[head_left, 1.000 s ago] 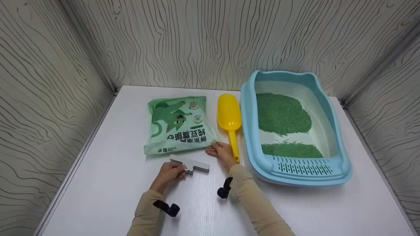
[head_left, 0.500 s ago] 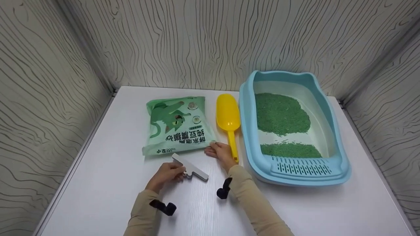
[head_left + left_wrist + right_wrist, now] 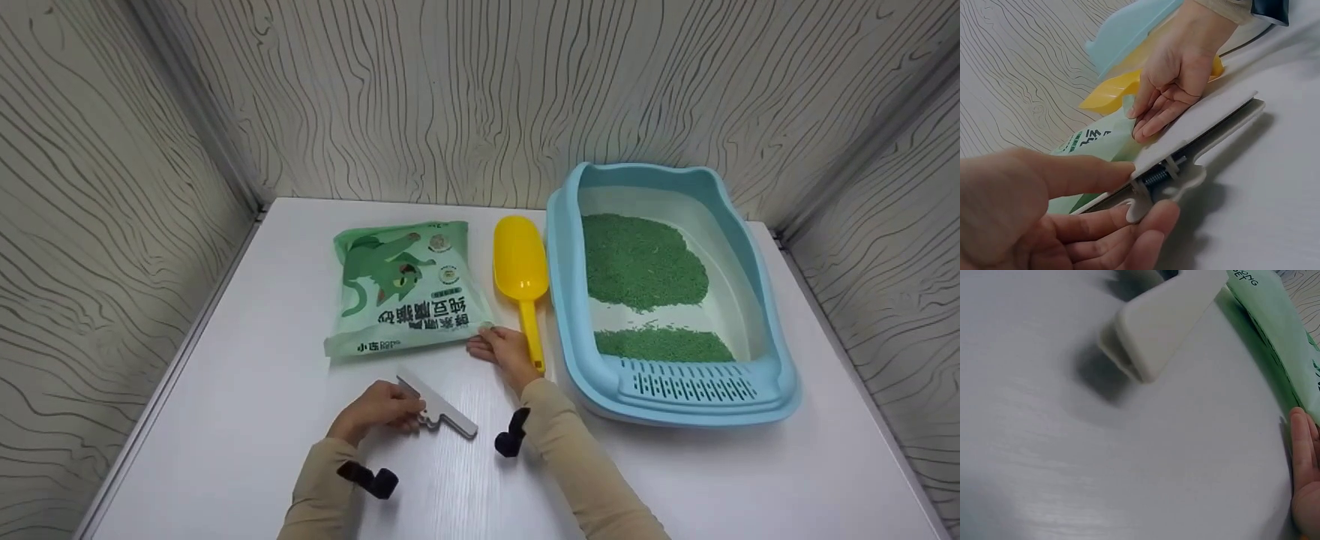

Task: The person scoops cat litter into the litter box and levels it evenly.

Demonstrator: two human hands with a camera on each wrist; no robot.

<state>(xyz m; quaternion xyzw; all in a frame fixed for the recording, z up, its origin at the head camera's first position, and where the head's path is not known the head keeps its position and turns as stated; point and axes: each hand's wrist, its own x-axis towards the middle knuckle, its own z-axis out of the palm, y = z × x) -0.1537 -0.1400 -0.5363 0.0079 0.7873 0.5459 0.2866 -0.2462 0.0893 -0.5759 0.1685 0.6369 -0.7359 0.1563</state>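
My left hand [image 3: 382, 409] pinches a light grey spring bag clip [image 3: 446, 414] between thumb and fingers, just in front of a green cat litter bag [image 3: 405, 289]. In the left wrist view the clip [image 3: 1202, 121] shows its coil spring, its two long bars lying close together. With thumb and fingers, my right hand [image 3: 506, 354] pinches the near right corner of the bag, which lies flat with its printed side up. The right wrist view catches one end of the clip [image 3: 1162, 323] above the white table, and the fingers [image 3: 1301, 444] at the bag's edge.
A yellow scoop [image 3: 520, 259] lies between the bag and a blue litter box [image 3: 570, 300], its handle close beside my right wrist. Green pellets [image 3: 645, 259] lie in the box in two patches. Patterned walls [image 3: 420, 97] enclose the white table [image 3: 225, 405].
My left hand has drawn the bag clip back toward me, and the clip has turned so its right end points nearer to me. The right hand stays at the bag's corner.
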